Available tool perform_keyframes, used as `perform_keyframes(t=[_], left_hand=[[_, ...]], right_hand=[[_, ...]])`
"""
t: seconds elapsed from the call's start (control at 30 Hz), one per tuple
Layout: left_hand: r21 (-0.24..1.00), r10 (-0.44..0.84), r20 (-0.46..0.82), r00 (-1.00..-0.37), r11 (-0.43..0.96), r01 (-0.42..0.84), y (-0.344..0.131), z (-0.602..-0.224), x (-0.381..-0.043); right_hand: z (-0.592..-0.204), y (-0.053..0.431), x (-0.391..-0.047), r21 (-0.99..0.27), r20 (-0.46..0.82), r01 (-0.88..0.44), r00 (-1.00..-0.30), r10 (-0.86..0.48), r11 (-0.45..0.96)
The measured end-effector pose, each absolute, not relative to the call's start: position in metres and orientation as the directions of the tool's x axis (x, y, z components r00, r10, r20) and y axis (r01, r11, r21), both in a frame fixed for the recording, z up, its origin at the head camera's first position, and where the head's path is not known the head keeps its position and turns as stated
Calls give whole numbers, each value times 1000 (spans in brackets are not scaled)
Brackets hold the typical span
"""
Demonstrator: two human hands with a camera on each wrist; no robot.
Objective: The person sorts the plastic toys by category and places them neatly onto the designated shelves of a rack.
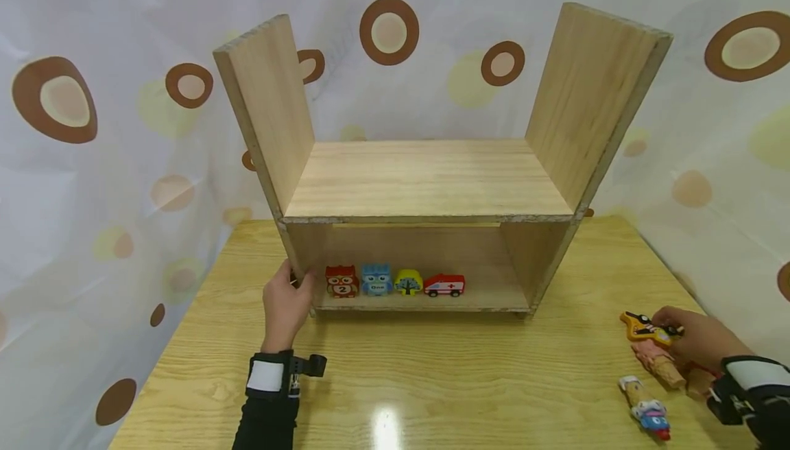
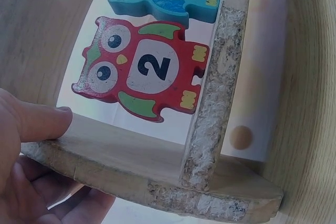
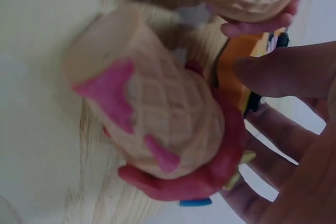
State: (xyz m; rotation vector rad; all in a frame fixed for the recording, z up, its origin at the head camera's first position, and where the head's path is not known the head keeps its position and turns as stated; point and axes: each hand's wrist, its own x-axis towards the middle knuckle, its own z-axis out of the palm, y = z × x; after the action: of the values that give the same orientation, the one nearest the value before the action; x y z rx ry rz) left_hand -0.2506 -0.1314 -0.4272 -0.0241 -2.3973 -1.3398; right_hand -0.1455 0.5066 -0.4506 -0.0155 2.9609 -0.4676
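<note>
My left hand (image 1: 287,306) grips the lower left side panel of the wooden shelf (image 1: 426,179), thumb on the inner face and fingers outside. On the lower board stand a red owl block (image 2: 142,69) marked 2, a blue owl block (image 1: 376,279), a yellow tree block (image 1: 408,282) and a red-and-white ambulance block (image 1: 444,285). At the far right my right hand (image 1: 703,337) pinches a flat yellow-orange toy block (image 1: 642,328) with black parts. Beneath and beside it lie a pink ice-cream cone toy (image 1: 659,362) and a red-topped cone toy (image 3: 173,108).
Another cone toy (image 1: 644,407), with a blue and red end, lies near the front right of the wooden table (image 1: 432,381). Two tall side panels rise above the upper board. Patterned sheeting (image 1: 420,79) hangs behind and along both sides.
</note>
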Motion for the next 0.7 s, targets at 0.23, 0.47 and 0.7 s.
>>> perform_keyframes(t=[0.23,0.47,0.7], left_hand=[[818,-174,344,-923,539,203,-131,-427,-250],[820,-171,328,-929,539,191,-131,-427,-250],[821,-174,339,-925,536,200,-131,-427,-250]], right_hand=[[-456,508,-150,-263,-104,-56,-991,-86,963],[-463,512,-155,-215,-76,-58,-994,-76,975],[-460,509,-158,-179,-119,-29,-992,-51,983]])
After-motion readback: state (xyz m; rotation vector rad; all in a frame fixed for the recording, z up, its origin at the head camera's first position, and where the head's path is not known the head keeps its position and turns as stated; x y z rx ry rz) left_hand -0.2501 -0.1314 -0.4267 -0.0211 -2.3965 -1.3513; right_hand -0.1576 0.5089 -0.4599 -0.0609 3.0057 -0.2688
